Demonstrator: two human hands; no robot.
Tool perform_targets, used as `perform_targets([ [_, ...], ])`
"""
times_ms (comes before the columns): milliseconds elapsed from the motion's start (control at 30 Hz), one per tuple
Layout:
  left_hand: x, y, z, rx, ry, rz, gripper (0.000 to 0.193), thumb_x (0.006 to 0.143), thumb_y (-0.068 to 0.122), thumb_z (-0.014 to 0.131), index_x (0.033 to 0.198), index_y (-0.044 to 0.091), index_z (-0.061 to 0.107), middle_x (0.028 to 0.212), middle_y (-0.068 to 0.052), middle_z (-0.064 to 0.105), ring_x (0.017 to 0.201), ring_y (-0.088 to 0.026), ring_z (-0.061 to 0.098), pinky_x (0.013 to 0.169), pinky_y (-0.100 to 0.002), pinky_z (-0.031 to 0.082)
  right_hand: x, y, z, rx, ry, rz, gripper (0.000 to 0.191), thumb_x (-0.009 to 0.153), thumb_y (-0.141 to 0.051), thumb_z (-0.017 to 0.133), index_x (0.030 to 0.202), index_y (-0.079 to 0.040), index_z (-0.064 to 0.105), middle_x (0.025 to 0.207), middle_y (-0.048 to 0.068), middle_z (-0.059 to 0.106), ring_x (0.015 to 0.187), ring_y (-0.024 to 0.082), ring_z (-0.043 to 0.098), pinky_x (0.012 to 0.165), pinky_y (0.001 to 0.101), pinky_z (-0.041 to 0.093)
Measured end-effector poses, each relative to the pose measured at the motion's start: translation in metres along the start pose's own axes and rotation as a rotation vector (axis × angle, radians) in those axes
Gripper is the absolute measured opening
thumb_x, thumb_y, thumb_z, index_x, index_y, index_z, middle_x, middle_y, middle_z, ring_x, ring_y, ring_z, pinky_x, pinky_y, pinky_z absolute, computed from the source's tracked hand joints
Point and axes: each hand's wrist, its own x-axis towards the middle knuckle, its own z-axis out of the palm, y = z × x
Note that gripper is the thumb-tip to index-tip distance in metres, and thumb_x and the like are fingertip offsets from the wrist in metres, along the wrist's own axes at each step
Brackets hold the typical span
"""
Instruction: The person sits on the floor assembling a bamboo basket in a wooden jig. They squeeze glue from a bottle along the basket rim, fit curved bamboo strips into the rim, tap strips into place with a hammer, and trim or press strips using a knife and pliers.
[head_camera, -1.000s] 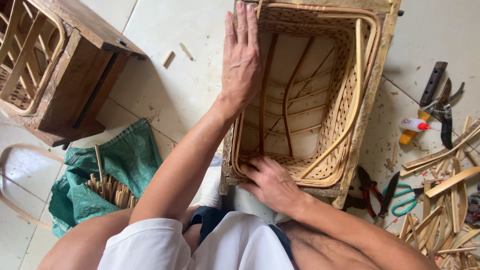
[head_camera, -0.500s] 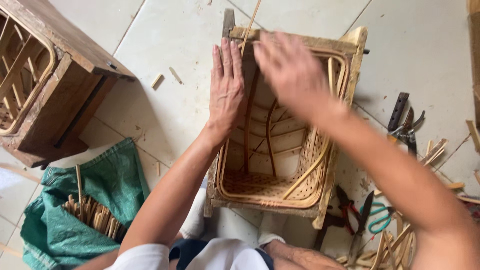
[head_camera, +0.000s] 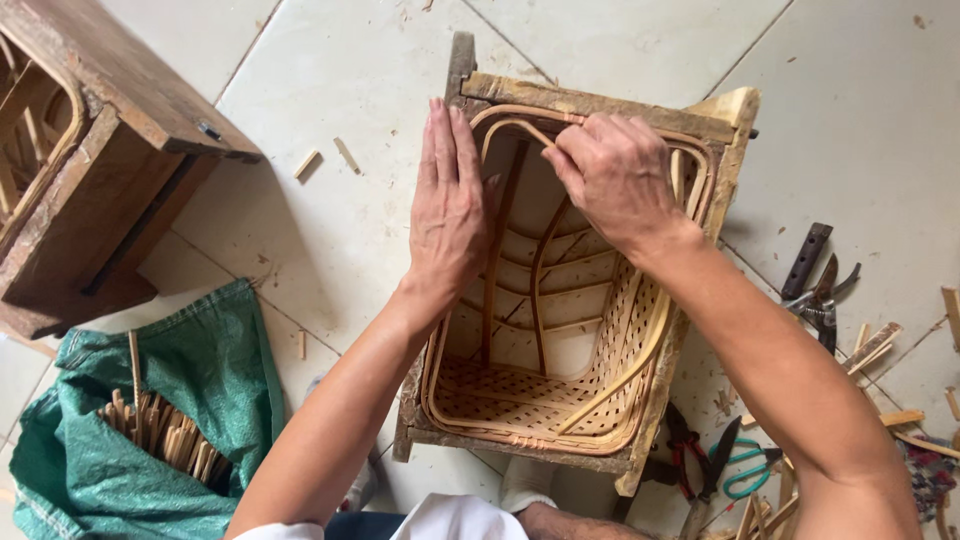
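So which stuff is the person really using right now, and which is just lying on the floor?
In use:
- left hand, flat on the basket's rim
- right hand, pinching the rim
- woven basket
- wooden frame around the basket

Lying about:
- pruning shears
- green-handled scissors
- green sack of sticks
- wooden box
- wood scraps

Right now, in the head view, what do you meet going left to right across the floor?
Green bag of sticks → left hand → right hand, both on the woven basket in its wooden frame → pruning shears.
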Motion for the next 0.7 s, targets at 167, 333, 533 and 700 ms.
perform_targets([
  [167,0.029,-0.017,-0.003,-0.179,-0.119,-0.197,0.083,0.098,0.019,0.065,0.157,-0.015,0.018,0.136,-0.031,0.053,0.113,-0.040,0.062,0.094,-0.041,0.056,0.008,0.010,0.018,-0.067,0.075,-0.037,0.019,0.109,-0.022,0.075,0.096,-0.012,0.066,0.085,0.004,0.067,0.077,0.014,0.064,0.073,0.0323,0.054],
  [333,0.031,-0.036,-0.004,-0.211,-0.031,-0.094,0.082,0.096,0.019,0.071,0.155,-0.013,0.024,0.120,-0.026,0.067,0.088,-0.035,0.072,0.080,-0.043,0.061,0.044,0.001,0.011,-0.203,0.337,-0.252,0.015,0.092,-0.019,0.075,0.087,-0.010,0.064,0.085,0.007,0.069,0.081,0.019,0.066,0.069,0.0308,0.058],
  [533,0.022,-0.044,0.005,-0.259,0.100,-0.004,0.081,0.094,0.018,0.073,0.155,-0.010,0.028,0.128,-0.026,0.065,0.102,-0.036,0.072,0.089,-0.040,0.060,0.060,0.010,0.018,-0.110,0.353,-0.484,0.013,0.100,-0.012,0.081,0.107,-0.004,0.073,0.106,0.008,0.073,0.105,0.019,0.068,0.088,0.0269,0.063],
  [700,0.024,-0.048,0.013,-0.251,0.132,0.009,0.080,0.093,0.018,0.074,0.155,-0.009,0.030,0.131,-0.026,0.064,0.106,-0.035,0.072,0.091,-0.038,0.060,0.062,0.013,0.018,-0.064,0.322,-0.485,0.013,0.099,-0.008,0.082,0.108,-0.003,0.075,0.110,0.008,0.073,0.110,0.021,0.069,0.091,0.0284,0.064],
])
